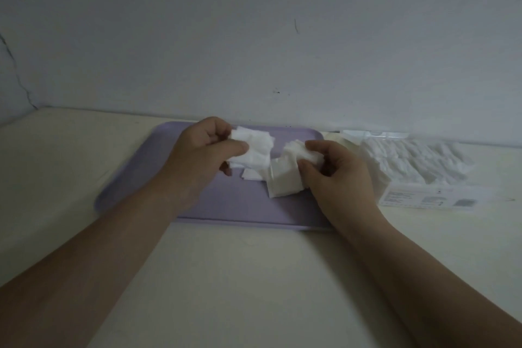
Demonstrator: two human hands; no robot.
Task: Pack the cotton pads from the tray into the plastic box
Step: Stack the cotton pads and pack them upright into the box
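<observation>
Forearms are reaching over the lilac tray, the left hand pinching cotton pads, the right hand gripping a second bunch, while the plastic box beside the tray is already holding many and a loose pad is lying on the tray, so packing is probably nearing its end.

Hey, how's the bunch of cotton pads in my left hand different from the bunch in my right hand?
The left bunch sits farther back over the tray and looks bright white; the right bunch is nearer and looks duller, creamier. The left hand grips its bunch by the side, spread fairly flat; the right hand pinches its bunch's upper end, pads hanging down. Both are loose square pads.
</observation>
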